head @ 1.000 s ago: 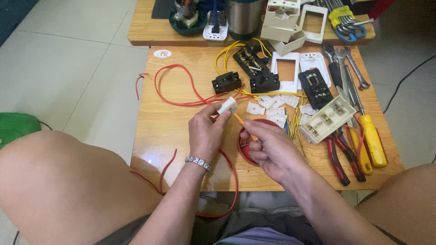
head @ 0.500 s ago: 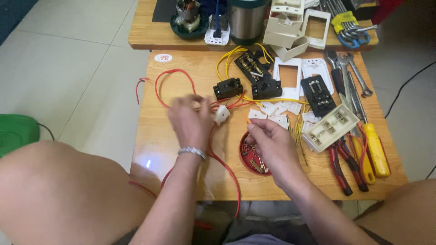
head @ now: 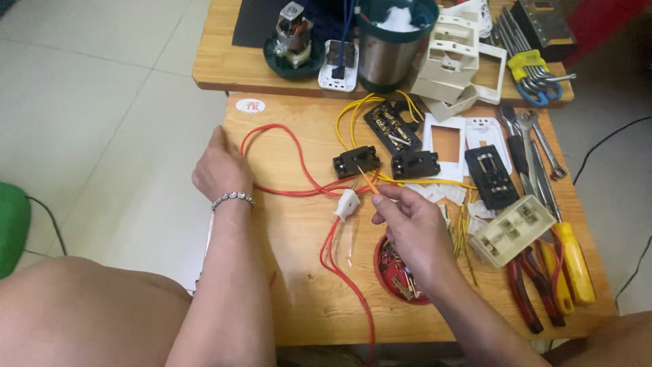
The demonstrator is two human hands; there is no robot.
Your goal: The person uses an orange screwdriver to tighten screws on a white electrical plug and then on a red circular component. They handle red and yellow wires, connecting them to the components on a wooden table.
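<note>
My left hand (head: 221, 170) lies at the left edge of the small wooden table (head: 299, 299), fingers closed over the loop of red wire (head: 288, 153). A silver bracelet sits on that wrist. My right hand (head: 411, 228) pinches a thin orange-handled tool (head: 369, 182) whose tip points up and left. A small white connector (head: 346, 203) lies on the table just left of my right hand, joined to the red wire. Black switch modules (head: 356, 161) rest just beyond it, among yellow wires (head: 353, 115).
A red dish of small metal parts (head: 394, 268) sits under my right wrist. White switch plates (head: 448, 143), a cream switch block (head: 511, 230), pliers and screwdrivers (head: 564, 261) lie at the right. A second table (head: 217, 61) behind holds a steel cup (head: 385, 51), wrenches and hex keys.
My left hand let go of the white connector and moved left to the red wire loop at the table's edge. The connector now lies on the table. My right hand still holds the thin tool.
</note>
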